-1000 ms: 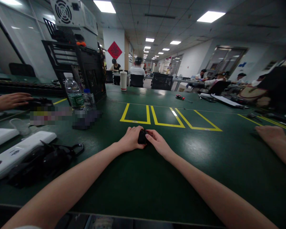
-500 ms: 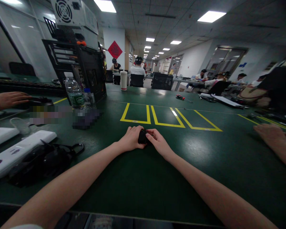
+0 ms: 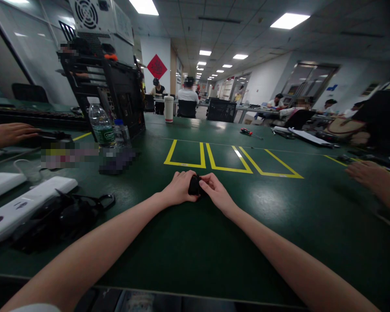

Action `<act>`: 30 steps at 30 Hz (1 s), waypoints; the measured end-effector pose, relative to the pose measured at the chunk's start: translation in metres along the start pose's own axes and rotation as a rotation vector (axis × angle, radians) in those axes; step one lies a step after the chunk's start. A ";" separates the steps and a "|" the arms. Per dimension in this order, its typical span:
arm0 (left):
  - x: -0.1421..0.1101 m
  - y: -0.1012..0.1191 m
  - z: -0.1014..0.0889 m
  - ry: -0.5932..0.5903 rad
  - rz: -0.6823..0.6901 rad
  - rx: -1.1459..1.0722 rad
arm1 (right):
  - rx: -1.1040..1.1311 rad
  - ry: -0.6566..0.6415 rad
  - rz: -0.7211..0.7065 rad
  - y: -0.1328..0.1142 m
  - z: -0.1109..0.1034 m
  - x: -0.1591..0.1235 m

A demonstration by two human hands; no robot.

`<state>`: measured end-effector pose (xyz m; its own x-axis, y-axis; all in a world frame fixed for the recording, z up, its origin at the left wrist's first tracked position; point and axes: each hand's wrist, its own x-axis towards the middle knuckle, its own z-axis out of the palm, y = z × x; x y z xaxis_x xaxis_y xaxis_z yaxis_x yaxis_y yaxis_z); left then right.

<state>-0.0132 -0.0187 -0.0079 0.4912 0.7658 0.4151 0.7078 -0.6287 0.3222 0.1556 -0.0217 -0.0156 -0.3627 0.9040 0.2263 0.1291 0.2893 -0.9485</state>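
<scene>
A small black object is held low over the green table, in front of me; its kind is too dark to make out. My left hand wraps round its left side, with the fingers over the top and the thumb at the near side. At its right edge, the thumb and fingertips of my right hand are pressed together. What part they pinch is hidden by the fingers. Just beyond my hands, several yellow tape outlines mark the tabletop.
To the left lie a white power strip and a black strapped item. Behind them stand a water bottle and an open computer case. A screwdriver and white cup lie farther back. Other people's hands rest at both sides.
My hands and the black object stay almost where they were. The other person's hand at the right has shifted slightly. A person has appeared behind the computer case at upper left.
</scene>
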 end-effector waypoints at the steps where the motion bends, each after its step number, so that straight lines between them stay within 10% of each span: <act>1: 0.000 0.000 0.000 0.000 0.003 0.000 | -0.004 0.006 0.010 0.000 0.000 0.000; 30: 0.000 -0.003 0.003 0.007 0.017 0.015 | -0.013 -0.051 0.057 -0.004 -0.002 -0.001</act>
<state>-0.0139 -0.0167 -0.0110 0.4998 0.7538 0.4266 0.7066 -0.6397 0.3025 0.1575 -0.0236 -0.0113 -0.4008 0.9020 0.1604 0.1624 0.2423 -0.9565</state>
